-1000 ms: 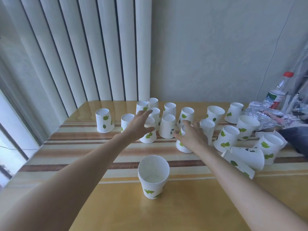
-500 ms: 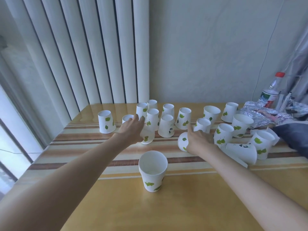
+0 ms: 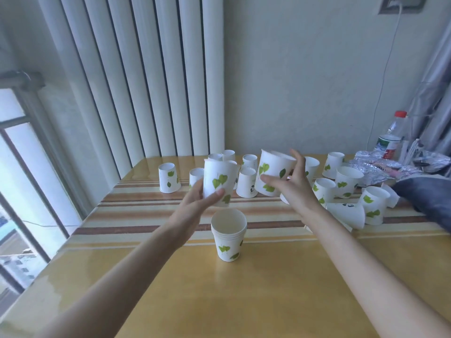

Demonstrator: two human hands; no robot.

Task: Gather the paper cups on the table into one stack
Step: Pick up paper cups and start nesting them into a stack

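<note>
A stack of white paper cups with green leaves (image 3: pixel 229 234) stands mouth up in the middle of the table (image 3: pixel 244 301). My left hand (image 3: pixel 199 202) holds one leaf cup (image 3: pixel 219 182) in the air just above and left of the stack. My right hand (image 3: pixel 291 185) holds a second cup (image 3: pixel 274 173) raised to the right of it, tilted. Behind them several cups stand upside down, such as the far-left cup (image 3: pixel 169 178) and a panda-print cup (image 3: pixel 247 182). One cup lies on its side (image 3: pixel 346 214) at the right.
A clear bottle with a red cap (image 3: pixel 391 136) and crumpled foil (image 3: pixel 373 167) sit at the back right. A dark cloth (image 3: pixel 427 193) lies over the right edge. White vertical blinds (image 3: pixel 136 76) hang behind the table; a window is at the left.
Both hands have each lifted a cup off the table and brought it up and toward the stack. The camera has tilted upward.
</note>
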